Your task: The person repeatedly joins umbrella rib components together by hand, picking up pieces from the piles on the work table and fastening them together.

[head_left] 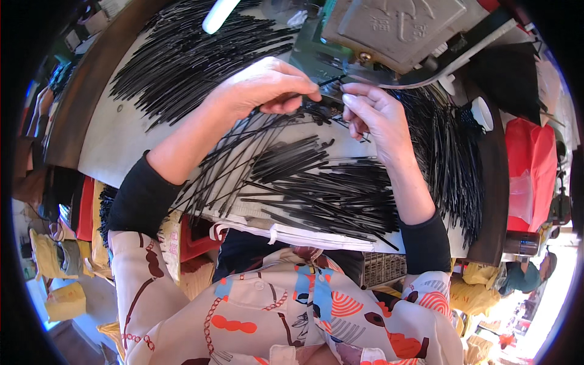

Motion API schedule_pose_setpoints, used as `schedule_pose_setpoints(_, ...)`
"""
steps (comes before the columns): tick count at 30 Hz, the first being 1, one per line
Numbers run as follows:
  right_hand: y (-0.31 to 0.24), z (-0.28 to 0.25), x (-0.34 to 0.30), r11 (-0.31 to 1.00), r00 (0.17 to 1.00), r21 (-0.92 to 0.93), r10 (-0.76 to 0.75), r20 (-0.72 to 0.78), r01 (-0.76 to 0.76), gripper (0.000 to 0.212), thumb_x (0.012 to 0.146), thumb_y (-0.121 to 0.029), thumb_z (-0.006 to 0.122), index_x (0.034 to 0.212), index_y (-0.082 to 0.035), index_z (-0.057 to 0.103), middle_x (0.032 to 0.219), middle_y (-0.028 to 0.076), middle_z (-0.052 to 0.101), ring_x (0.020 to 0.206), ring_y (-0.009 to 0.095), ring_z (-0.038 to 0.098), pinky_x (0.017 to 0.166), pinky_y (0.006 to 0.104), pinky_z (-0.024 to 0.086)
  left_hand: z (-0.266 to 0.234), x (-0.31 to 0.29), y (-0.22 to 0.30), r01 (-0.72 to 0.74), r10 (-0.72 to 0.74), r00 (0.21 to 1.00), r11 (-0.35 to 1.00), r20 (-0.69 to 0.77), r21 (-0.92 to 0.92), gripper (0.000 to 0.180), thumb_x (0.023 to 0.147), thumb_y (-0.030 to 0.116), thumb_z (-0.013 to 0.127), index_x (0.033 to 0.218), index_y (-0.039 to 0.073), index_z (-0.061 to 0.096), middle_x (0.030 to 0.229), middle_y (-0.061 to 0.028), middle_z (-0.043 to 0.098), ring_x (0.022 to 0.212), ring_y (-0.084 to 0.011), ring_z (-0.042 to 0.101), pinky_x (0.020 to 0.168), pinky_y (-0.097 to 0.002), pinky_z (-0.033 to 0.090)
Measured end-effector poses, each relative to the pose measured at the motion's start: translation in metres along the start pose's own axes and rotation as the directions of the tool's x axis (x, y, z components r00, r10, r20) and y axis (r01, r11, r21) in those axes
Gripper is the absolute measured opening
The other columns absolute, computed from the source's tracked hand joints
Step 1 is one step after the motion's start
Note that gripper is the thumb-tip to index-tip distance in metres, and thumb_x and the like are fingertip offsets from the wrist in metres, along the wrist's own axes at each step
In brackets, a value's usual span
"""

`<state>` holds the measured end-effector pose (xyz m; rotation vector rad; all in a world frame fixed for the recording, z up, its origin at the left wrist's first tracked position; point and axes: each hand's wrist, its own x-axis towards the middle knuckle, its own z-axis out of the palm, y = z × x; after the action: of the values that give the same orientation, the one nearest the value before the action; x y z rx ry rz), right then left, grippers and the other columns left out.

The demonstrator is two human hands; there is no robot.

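Observation:
My left hand [271, 88] reaches in front of the machine, its fingers curled and the index finger and thumb drawn together. What it pinches, if anything, is too small to make out. Facing it, my right hand [378, 115] is closed with thumb and index finger pressed together, and a dark thin end shows below its curled fingers. A short length of thin black rod [331, 80] spans the gap between the fingertips, at the lower edge of the green and grey metal machine [389, 30]. Loose black rods [289, 159] lie on the pale tabletop [100, 137] below the hands.
A large heap of black rods [201, 61] covers the table's far left, and another bundle [453, 158] lies along the right. A white lamp tube [220, 15] hangs above. Beyond the right edge are a red bag [528, 170] and a white cup [482, 114].

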<state>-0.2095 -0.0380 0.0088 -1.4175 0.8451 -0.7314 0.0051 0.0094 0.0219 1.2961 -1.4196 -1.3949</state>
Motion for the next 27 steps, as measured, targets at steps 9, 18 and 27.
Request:
schedule_pose_setpoints(9,0.019,-0.017,-0.001,0.829,0.986,0.548,-0.023,-0.166,0.112,0.015,0.086,-0.01,0.056,0.097,0.0,0.057,0.081,0.009,0.062,0.069,0.014,0.062,0.061,0.025,0.055,0.027,-0.011,-0.003,-0.016,0.017,1.0,0.976,0.006,-0.219,0.031,0.084,0.027,0.058,0.091,-0.002,0.065,0.057,-0.0013,0.056,0.046,-0.0053,0.048,0.039,-0.019,0.034)
schedule_pose_setpoints(18,0.019,-0.012,-0.002,0.833,0.988,0.539,-0.054,-0.143,0.124,0.012,0.088,-0.012,0.053,0.094,-0.001,0.056,0.086,0.011,0.062,0.076,0.016,0.063,0.066,0.0264,0.055,0.004,-0.025,-0.009,-0.157,0.532,0.843,0.382,-0.078,0.911,0.022,0.084,0.026,0.053,0.085,0.007,0.065,0.077,-0.0082,0.064,0.07,-0.0253,0.063,0.063,-0.0338,0.05)
schedule_pose_setpoints(27,0.019,-0.013,0.001,0.842,0.992,0.53,-0.047,-0.117,0.103,0.012,0.088,-0.011,0.052,0.093,-0.001,0.056,0.085,0.011,0.062,0.076,0.017,0.063,0.066,0.0275,0.055,-0.055,-0.053,-0.031,0.022,0.508,0.855,0.172,-0.108,0.985,0.016,0.077,0.012,0.057,0.091,0.006,0.063,0.094,-0.005,0.059,0.09,-0.0243,0.057,0.073,-0.0368,0.048)
